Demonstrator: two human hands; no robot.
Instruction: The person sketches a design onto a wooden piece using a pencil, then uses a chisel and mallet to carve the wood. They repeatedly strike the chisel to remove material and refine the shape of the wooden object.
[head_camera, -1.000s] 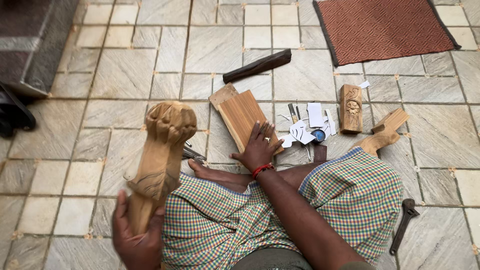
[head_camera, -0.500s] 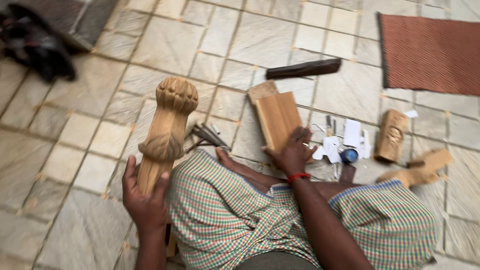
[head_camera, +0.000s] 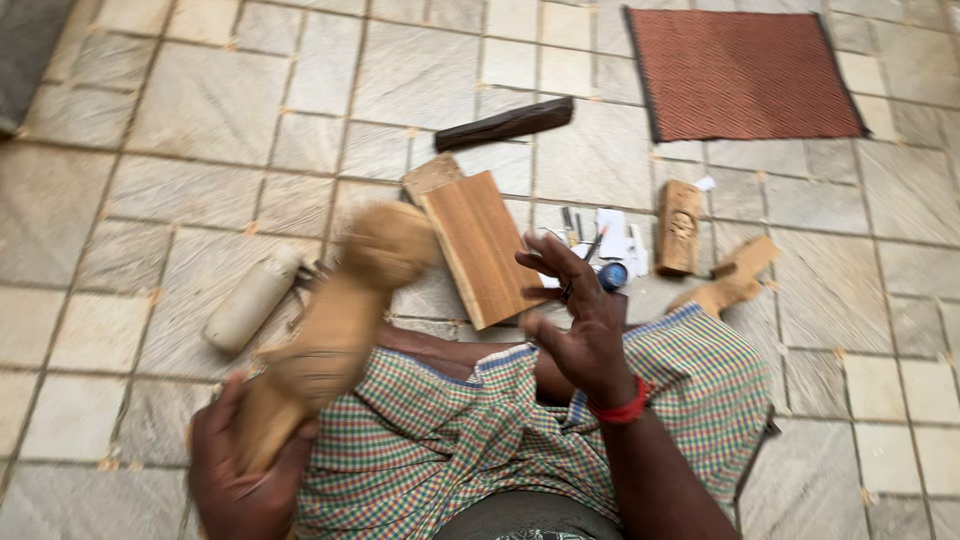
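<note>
My left hand (head_camera: 245, 470) grips the lower end of a long carved wooden post (head_camera: 335, 320) with a rounded knob on top; the post is blurred and leans over my checked cloth wrap (head_camera: 450, 440). My right hand (head_camera: 580, 320), with a red thread at the wrist, is raised above my lap with fingers spread. A thin dark tool (head_camera: 570, 288) seems pinched between thumb and finger, though blur makes this unsure. A flat wooden board (head_camera: 480, 245) lies on the stone floor just beyond both hands.
A dark wooden bar (head_camera: 505, 124) lies farther out, a red mat (head_camera: 740, 72) at the far right. A small carved block (head_camera: 680, 226), papers with a blue cap (head_camera: 612, 272), a pale wooden piece (head_camera: 725, 285) and a whitish cylinder (head_camera: 250, 300) rest on the tiled floor (head_camera: 200, 110).
The carved post has swung from near upright to leaning right over my lap. My right hand has lifted off the floor by the board and opened its fingers.
</note>
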